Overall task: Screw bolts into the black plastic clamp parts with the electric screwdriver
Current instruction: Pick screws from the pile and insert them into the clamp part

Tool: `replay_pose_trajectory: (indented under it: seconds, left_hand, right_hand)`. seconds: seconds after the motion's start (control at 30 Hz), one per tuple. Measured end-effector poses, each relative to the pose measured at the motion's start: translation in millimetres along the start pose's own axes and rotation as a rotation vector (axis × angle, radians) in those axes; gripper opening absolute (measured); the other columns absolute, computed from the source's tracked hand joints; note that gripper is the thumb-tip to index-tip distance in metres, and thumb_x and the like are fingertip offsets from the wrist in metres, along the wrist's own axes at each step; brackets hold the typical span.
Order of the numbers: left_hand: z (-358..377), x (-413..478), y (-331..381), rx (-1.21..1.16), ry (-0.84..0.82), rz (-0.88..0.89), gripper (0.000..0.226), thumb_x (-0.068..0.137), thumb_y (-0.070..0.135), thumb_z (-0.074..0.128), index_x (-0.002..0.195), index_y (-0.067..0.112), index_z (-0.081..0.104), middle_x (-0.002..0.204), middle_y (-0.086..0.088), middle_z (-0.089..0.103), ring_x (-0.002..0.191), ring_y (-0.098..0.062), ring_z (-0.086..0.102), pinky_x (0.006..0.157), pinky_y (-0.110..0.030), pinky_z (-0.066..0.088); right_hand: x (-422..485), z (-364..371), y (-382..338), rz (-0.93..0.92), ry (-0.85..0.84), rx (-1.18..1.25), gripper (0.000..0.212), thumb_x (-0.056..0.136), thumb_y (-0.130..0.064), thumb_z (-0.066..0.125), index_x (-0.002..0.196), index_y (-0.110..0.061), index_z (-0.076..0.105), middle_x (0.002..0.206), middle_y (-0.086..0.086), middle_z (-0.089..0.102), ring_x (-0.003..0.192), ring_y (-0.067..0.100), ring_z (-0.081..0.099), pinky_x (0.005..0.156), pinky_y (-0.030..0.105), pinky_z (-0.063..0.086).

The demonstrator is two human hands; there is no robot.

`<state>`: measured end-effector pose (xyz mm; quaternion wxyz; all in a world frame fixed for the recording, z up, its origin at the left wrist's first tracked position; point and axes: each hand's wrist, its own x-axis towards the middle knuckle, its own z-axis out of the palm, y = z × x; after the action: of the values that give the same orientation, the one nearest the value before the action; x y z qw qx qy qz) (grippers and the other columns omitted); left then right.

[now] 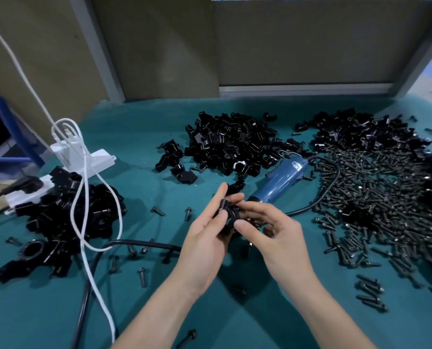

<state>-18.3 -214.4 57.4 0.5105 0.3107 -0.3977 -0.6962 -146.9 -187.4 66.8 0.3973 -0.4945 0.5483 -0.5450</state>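
Grip: the left hand (204, 240) and the right hand (279, 238) meet above the mat, both pinching one black clamp part (228, 210).
Left hand: thumb and curled fingers close narrowly on the part's left side; the forefinger reaches up past it.
Right hand: thumb tip and forefinger pinch the part's right side. Something small and dark sits under its curled fingers, too hidden to name.
Clamp part: lifted off the table at the centre of the grip, touching fingers of both hands.
Electric screwdriver (283, 180): blue, lying on its side just beyond the grip and slightly right, its nose toward the hands, no hand on it.
Screwdriver cord (332, 187): black, curving along the right of the grip, beside the bolts.
Heap of bolts (386, 197): spread broadly to the right of the grip, apart from the hands.
Middle pile of clamp parts (230, 144): beyond the grip, past the screwdriver.
Right pile of clamp parts (361, 129): beyond the bolts, far right of the grip.
Left pile of black pieces (58, 217): well to the left of the grip, with a white cable (83, 197) draped across it.
Stray bolts (141, 275): scattered left of the grip and nearer the person.
Power strip (83, 159): white, far left, beyond the left pile.
Black cable (94, 273): runs from beside the left wrist down to the near edge.
Mat (159, 117): teal, under everything.
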Motion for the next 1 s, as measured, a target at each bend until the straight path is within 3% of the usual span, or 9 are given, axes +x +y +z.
replay_pose_trajectory:
  seconds: [0.13,0.23,0.3,0.5,0.67,0.73,0.87,0.93,1.0]
  left_hand:
    - [1.0,-5.5,-2.2,0.320,-0.062,0.141,0.046,0.098,0.013,0.040,0.137,0.037,0.041,0.131,0.014,0.060,0.130,-0.009,0.050,0.110,-0.029,0.038]
    - [1.7,-6.2,-3.5,0.540,-0.110,0.240,0.051,0.095,0.018,0.037,0.143,0.035,0.035,0.136,0.023,0.051,0.134,-0.001,0.041,0.111,-0.019,0.032]
    - [1.8,-6.8,-2.5,0.566,-0.152,0.251,0.049,0.096,0.018,0.036,0.143,0.034,0.036,0.143,0.022,0.045,0.137,0.002,0.034,0.112,-0.016,0.028]
    - [7.9,-12.6,-2.2,0.638,-0.252,0.287,0.052,0.094,0.041,0.038,0.145,0.032,0.034,0.152,0.020,0.033,0.142,0.001,0.025,0.113,-0.016,0.024]
    - [31.5,-7.2,-4.6,0.842,-0.401,0.271,0.049,0.098,0.031,0.045,0.141,0.046,0.029,0.150,0.027,0.029,0.139,0.009,0.025,0.111,-0.010,0.021]
    - [41.6,-6.1,-13.6,0.871,-0.397,0.216,0.052,0.097,0.032,0.053,0.140,0.050,0.029,0.144,0.028,0.036,0.133,0.009,0.034,0.110,-0.013,0.028]
    - [59.1,-9.5,-37.4,0.785,-0.182,0.131,0.035,0.084,0.016,0.074,0.114,0.033,0.066,0.111,0.011,0.068,0.100,-0.007,0.065,0.090,-0.037,0.053]
    - [67.3,-11.2,-47.8,0.706,-0.116,0.067,0.030,0.079,0.011,0.078,0.102,0.028,0.072,0.098,0.006,0.074,0.090,-0.014,0.070,0.087,-0.036,0.055]
    - [73.5,-13.1,-54.0,0.607,-0.094,0.014,0.033,0.076,0.005,0.079,0.096,0.030,0.073,0.094,0.005,0.076,0.088,-0.014,0.071,0.084,-0.026,0.055]
  right_hand:
    - [2.0,-3.8,-3.2,-0.007,-0.014,-0.034,0.034,0.075,-0.015,0.079,0.101,-0.036,0.072,0.103,0.000,0.066,0.097,-0.002,0.063,0.090,0.017,0.047]
    - [5.3,-9.0,-9.4,0.002,-0.128,0.030,0.036,0.077,-0.004,0.076,0.100,-0.031,0.070,0.098,-0.006,0.074,0.089,0.010,0.067,0.082,0.023,0.052]
    - [6.5,-12.5,-15.1,0.016,-0.184,0.083,0.034,0.076,-0.001,0.075,0.100,-0.025,0.071,0.095,-0.005,0.075,0.082,0.019,0.067,0.073,0.027,0.055]
    - [5.8,-22.4,-19.0,-0.012,-0.266,0.070,0.035,0.078,0.002,0.073,0.099,-0.025,0.070,0.077,0.002,0.069,0.067,0.010,0.060,0.063,0.022,0.052]
    - [-1.9,-59.7,-13.5,-0.002,-0.258,0.064,0.030,0.080,0.006,0.070,0.098,-0.018,0.072,0.089,0.012,0.072,0.079,0.014,0.066,0.068,0.023,0.055]
    - [-8.9,-77.4,-7.4,0.012,-0.189,0.073,0.030,0.077,0.009,0.069,0.094,-0.015,0.071,0.087,0.004,0.074,0.080,0.008,0.068,0.068,0.018,0.053]
    - [-23.4,-108.0,7.1,0.098,-0.068,0.112,0.026,0.074,0.013,0.067,0.092,-0.006,0.068,0.079,0.002,0.073,0.072,0.008,0.067,0.062,0.019,0.054]
    - [-27.8,-118.7,12.3,0.122,-0.045,0.090,0.026,0.074,0.012,0.068,0.093,-0.006,0.067,0.081,0.003,0.073,0.072,0.009,0.067,0.062,0.018,0.054]
    - [-29.1,-127.3,14.8,0.124,-0.026,0.067,0.026,0.072,0.007,0.072,0.094,-0.006,0.068,0.082,0.003,0.074,0.070,0.011,0.068,0.064,0.018,0.053]
